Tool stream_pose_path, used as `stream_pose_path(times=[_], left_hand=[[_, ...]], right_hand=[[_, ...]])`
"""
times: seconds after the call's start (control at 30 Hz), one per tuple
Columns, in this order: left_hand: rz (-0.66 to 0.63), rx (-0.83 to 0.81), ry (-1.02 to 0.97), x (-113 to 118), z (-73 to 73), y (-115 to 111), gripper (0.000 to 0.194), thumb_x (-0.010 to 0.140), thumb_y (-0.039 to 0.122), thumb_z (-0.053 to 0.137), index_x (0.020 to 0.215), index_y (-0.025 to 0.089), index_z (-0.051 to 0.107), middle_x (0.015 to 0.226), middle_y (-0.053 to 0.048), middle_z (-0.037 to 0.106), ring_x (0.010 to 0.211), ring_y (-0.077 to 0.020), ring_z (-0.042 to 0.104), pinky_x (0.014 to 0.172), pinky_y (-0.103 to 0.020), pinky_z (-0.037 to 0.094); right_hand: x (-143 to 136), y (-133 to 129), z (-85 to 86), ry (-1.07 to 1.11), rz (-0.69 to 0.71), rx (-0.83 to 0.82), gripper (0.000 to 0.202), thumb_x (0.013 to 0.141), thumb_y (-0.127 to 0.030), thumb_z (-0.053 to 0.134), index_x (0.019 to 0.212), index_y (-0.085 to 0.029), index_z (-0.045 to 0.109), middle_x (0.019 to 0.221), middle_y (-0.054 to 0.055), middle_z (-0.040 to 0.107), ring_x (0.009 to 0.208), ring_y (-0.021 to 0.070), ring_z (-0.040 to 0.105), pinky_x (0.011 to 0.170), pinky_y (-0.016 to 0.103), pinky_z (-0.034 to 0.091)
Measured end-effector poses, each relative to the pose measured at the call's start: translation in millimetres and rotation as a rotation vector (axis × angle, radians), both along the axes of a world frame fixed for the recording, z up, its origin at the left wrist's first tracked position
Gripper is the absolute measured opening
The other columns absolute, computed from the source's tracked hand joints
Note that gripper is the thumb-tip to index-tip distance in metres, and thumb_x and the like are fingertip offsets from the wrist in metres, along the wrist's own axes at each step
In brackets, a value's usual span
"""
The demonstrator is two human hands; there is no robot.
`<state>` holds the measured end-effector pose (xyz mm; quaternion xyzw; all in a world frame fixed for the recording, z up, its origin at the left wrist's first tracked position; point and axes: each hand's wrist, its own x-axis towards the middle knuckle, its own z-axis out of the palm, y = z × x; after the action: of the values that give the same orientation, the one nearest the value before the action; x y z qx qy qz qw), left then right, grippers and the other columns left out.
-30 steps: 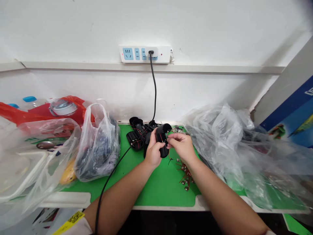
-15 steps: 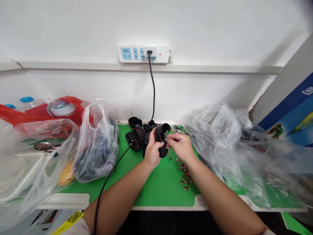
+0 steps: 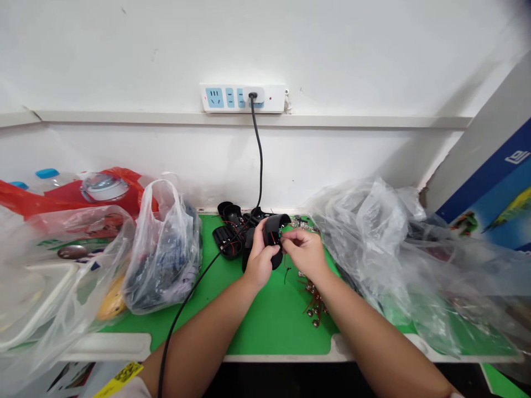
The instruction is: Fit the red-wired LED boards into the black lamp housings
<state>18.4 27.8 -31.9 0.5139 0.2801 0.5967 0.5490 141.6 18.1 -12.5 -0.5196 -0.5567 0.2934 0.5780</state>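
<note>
Head view: left hand (image 3: 260, 260) clamped on one black housing (image 3: 272, 225), right hand (image 3: 307, 253) pinched together beside opening.

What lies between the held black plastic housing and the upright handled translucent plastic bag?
The head view shows other black plastic housings, red wires, a black cable and green tabletop.

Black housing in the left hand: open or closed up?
Open: the black housing shows its hollow toward the right hand, with thin red wire and a small green part exposed.
</note>
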Motion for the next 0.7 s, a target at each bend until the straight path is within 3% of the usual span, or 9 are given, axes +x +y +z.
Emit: stream_pose_path(times=[0.23,0.5,0.7], left_hand=[[0.000,0.080,0.083,-5.8,6.0,-2.0,0.063,0.073,0.015,0.057,0.133,0.025,0.042,0.137,-0.003,0.049,0.132,-0.0249,0.037,0.114,-0.038,0.022],[-0.019,-0.084,-0.056,-3.1,3.0,1.0,0.063,0.070,0.015,0.054,0.131,0.026,0.045,0.131,-0.002,0.053,0.126,-0.0248,0.044,0.110,-0.038,0.029],[-0.021,-0.047,-0.020,-2.2,1.5,0.1,0.062,0.071,0.014,0.054,0.131,0.026,0.045,0.130,-0.001,0.054,0.126,-0.0240,0.043,0.111,-0.038,0.028]], right_hand=[[-1.0,0.9,1.7,-0.041,0.051,0.126,0.011,0.070,-0.020,0.059,0.067,-0.019,0.070,0.066,0.003,0.066,0.060,0.0149,0.060,0.055,0.026,0.048],[-1.5,0.4,1.1,-0.101,0.070,0.075,0.015,0.073,-0.020,0.057,0.075,-0.018,0.071,0.066,0.003,0.065,0.058,0.0152,0.059,0.055,0.026,0.048],[2.9,-0.2,2.2,-0.160,0.058,0.021,0.018,0.072,-0.017,0.056,0.077,-0.018,0.073,0.065,0.003,0.066,0.054,0.0146,0.059,0.051,0.025,0.046]])
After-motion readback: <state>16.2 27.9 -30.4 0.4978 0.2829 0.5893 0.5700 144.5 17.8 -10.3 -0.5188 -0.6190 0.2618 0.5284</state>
